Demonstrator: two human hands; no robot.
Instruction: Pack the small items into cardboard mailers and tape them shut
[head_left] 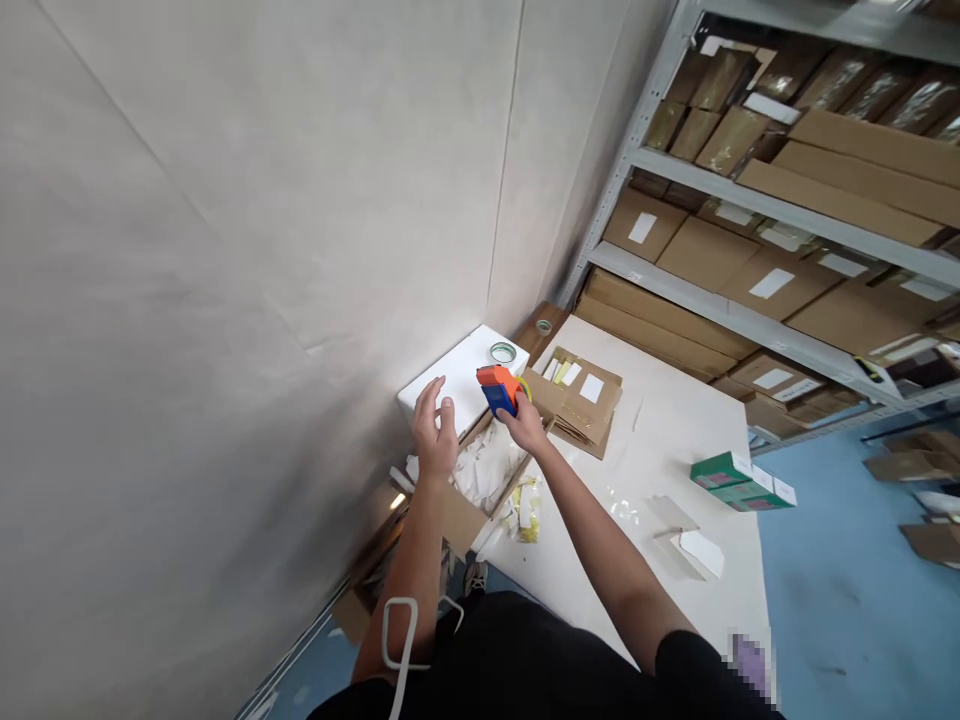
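My right hand (525, 425) is closed around an orange and blue tape dispenser (498, 388), held up over an open cardboard box (461, 515) filled with white paper scraps. My left hand (435, 425) hovers beside it with fingers spread, holding nothing, just in front of a white box (457, 385). A roll of clear tape (502, 352) lies on top of that white box. A white cable loops at my left forearm.
A white table (675, 430) carries flattened cardboard boxes (585, 400), green boxes (739, 480) and white paper bits (690, 545). Metal shelving (787, 215) stacked with brown cartons stands behind it. A pale wall fills the left; blue floor lies to the right.
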